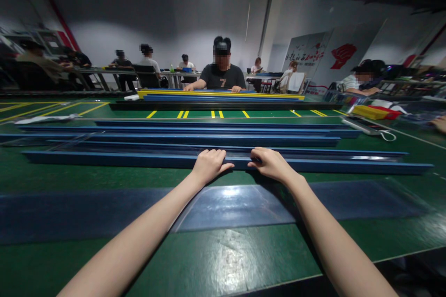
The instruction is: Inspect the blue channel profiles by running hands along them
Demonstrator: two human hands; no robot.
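Across the table in front of me lies a long blue channel strip [121, 160] with raised edges. My left hand [210, 164] grips its near edge around the middle, fingers curled over the top and thumb pointing right. A short way to the right, my right hand [270, 161] is closed on the same edge with its fingers bent inward. Glossy clear film shows inside the channel at both sides of my hands. Beneath my forearms a wide transparent plastic strip [240, 202] lies flat on the green tabletop [216, 255].
More blue strips [296, 139] lie parallel beyond. Farther off, a person [223, 74] rests both hands by a yellow strip [167, 94] and a black strip [226, 106]. A phone-like device [365, 125] with a white loop and yellow packets [369, 112] sit at right.
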